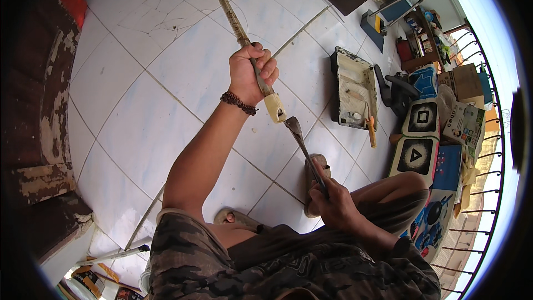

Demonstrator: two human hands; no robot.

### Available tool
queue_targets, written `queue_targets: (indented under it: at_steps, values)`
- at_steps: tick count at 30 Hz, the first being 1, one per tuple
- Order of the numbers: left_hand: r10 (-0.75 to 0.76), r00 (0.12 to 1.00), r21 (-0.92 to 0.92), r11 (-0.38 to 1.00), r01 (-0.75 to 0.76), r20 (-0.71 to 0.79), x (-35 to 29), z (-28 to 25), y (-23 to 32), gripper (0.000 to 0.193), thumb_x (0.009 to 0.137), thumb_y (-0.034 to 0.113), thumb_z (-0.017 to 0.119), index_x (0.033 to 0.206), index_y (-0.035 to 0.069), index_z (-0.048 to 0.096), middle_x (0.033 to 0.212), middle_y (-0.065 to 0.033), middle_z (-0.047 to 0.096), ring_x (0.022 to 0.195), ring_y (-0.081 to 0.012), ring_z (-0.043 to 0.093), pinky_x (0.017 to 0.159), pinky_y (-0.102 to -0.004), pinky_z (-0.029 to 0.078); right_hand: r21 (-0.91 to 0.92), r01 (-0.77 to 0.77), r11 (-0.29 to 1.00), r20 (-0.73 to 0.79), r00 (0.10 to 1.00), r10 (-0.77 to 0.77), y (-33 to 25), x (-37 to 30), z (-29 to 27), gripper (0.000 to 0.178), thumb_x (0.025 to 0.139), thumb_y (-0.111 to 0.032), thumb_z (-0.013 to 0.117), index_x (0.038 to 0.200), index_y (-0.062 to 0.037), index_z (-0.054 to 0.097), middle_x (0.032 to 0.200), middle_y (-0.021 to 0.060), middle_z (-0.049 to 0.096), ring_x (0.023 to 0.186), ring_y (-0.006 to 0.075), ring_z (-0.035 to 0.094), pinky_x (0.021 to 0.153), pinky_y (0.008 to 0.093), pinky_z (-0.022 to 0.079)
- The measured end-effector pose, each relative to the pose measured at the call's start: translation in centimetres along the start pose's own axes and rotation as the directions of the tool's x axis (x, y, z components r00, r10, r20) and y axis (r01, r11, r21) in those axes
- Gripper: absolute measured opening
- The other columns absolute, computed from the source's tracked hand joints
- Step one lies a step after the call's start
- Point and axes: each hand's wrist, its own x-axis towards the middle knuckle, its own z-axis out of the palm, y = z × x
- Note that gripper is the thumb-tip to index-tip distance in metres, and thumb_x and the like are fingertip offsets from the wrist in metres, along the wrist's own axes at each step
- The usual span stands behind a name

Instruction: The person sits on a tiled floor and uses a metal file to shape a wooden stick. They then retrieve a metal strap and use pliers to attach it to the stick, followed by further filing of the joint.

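- Head view: the left hand, wearing a beaded bracelet at its wrist, is clamped around a long, stained pole near its lower end.
- The pole slants up and away over the tiled floor; a cream-coloured end piece with a dark opening caps the end nearest the person.
- The right hand is closed around the shaft of a dark metal tool with a broadened tip.
- That tip is right beside the end piece; I cannot tell whether they touch.
- To the right, a paint-smeared roller tray lies on the floor, with a dustpan beyond it.
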Motion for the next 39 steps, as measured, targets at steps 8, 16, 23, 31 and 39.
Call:
queue_targets:
  at_steps: [8, 16, 23, 31, 39]
  values:
    - [0.004, 0.997, 0.040, 0.999, -0.001, -0.081, 0.6, 0.4, -2.2, 0.019, 0.076, 0.008, 0.050, 0.065, 0.015, 0.036, 0.053, -0.0009, 0.038, 0.039, -0.0176, 0.039, 0.037, -0.0336, 0.033, 0.015, -0.155, 0.988, -0.080, 0.984, 0.156, -0.3, -1.0, 0.8, 0.068, 0.091, -0.006, 0.055, 0.153, -0.0122, 0.026, 0.103, 0.0304, 0.057, 0.095, 0.0432, 0.060, 0.088, 0.0436, 0.047]
    - [0.025, 0.997, 0.045, 0.999, -0.022, -0.072, 1.2, 0.8, -3.4, 0.017, 0.075, 0.008, 0.050, 0.066, 0.014, 0.037, 0.054, -0.0010, 0.039, 0.039, -0.0178, 0.039, 0.036, -0.0344, 0.034, 0.093, -0.085, 0.992, -0.124, 0.988, 0.097, 0.4, -0.7, 1.7, 0.070, 0.091, -0.005, 0.054, 0.153, -0.0153, 0.025, 0.103, 0.0304, 0.056, 0.095, 0.0431, 0.059, 0.088, 0.0454, 0.047]
    - [0.031, 0.998, 0.024, 0.999, -0.030, -0.048, 0.6, 0.9, -2.8, 0.017, 0.075, 0.008, 0.049, 0.065, 0.014, 0.036, 0.053, -0.0008, 0.038, 0.038, -0.0174, 0.038, 0.035, -0.0341, 0.035, -0.188, -0.003, 0.982, -0.196, 0.980, -0.035, -0.1, -0.5, 1.9, 0.068, 0.090, -0.002, 0.053, 0.152, -0.0080, 0.026, 0.104, 0.0304, 0.052, 0.093, 0.0469, 0.054, 0.086, 0.0519, 0.044]
    - [0.051, 0.998, 0.006, 0.999, -0.051, -0.021, 0.3, 1.6, -3.1, 0.014, 0.075, 0.009, 0.051, 0.069, 0.013, 0.039, 0.053, -0.0002, 0.038, 0.040, -0.0160, 0.037, 0.035, -0.0324, 0.034, -0.057, -0.187, 0.981, -0.347, 0.925, 0.156, 0.1, 0.4, 1.8, 0.048, 0.087, -0.003, 0.059, 0.133, -0.0028, 0.043, 0.110, 0.0287, 0.048, 0.093, 0.0450, 0.053, 0.084, 0.0498, 0.046]
    - [0.057, 0.998, -0.013, 0.998, -0.057, 0.010, 0.2, 2.0, -3.3, 0.017, 0.074, 0.009, 0.050, 0.065, 0.014, 0.036, 0.053, -0.0002, 0.037, 0.040, -0.0161, 0.037, 0.035, -0.0329, 0.035, -0.283, -0.036, 0.959, -0.431, 0.898, -0.093, 2.0, 0.7, 2.4, 0.041, 0.087, -0.006, 0.059, 0.125, 0.0011, 0.046, 0.112, 0.0275, 0.051, 0.102, 0.0445, 0.053, 0.086, 0.0495, 0.046]
